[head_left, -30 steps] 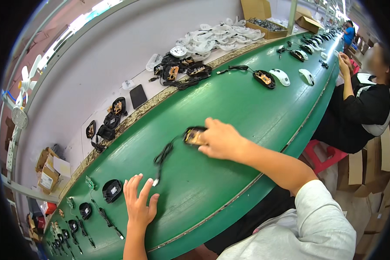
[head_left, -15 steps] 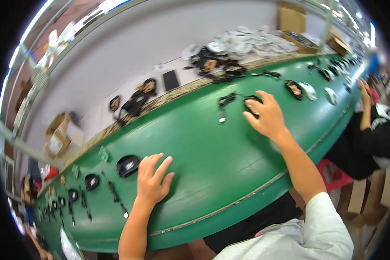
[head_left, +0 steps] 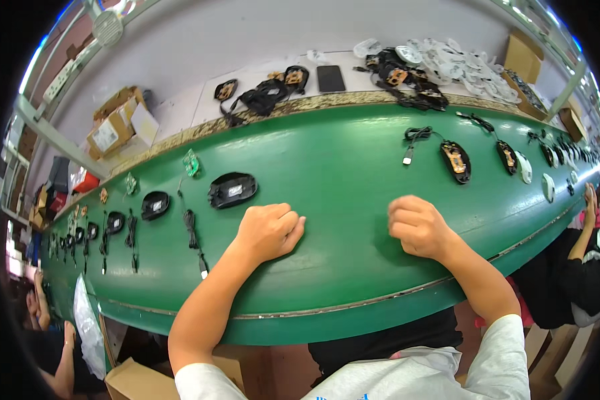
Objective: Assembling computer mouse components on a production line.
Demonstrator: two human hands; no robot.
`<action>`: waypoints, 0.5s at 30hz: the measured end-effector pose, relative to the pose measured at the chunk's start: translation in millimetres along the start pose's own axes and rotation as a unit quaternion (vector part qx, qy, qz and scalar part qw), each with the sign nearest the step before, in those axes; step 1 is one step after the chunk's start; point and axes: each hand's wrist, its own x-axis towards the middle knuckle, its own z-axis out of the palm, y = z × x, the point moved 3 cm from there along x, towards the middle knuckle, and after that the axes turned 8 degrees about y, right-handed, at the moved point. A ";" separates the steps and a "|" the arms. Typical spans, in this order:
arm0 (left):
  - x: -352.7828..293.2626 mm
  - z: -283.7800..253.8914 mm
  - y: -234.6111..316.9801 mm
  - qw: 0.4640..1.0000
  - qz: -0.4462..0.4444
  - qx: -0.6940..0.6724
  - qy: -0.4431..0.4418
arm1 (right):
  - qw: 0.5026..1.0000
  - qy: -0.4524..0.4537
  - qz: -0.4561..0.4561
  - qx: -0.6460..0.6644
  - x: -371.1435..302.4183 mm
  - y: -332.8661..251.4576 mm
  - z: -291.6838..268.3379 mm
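And we'd let go of the open mouse, upper right, apparently placed, our left hand and right hand curled, nothing visible inside!

1. The open mouse base and its cable have been shifted rightward along the green table, nearer to the neighbouring mouse base.
2. The mouse base has been released by the right hand, now drawn back and curled.
3. The left hand's spread fingers have been folded in.

black slab on ledge | open cardboard box, left | plastic bag
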 end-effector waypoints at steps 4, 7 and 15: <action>-18.5 -0.6 -5.1 1.000 -0.013 -0.006 -0.017 | 0.998 -0.031 -0.027 0.043 6.2 -35.8 15.7; -25.3 -0.5 -4.3 0.999 -0.029 -0.010 -0.023 | 0.993 -0.020 -0.035 0.108 5.6 -56.3 22.8; -14.3 6.5 9.6 0.991 -0.114 -0.064 0.013 | 0.968 0.004 -0.044 0.248 7.1 -85.9 10.9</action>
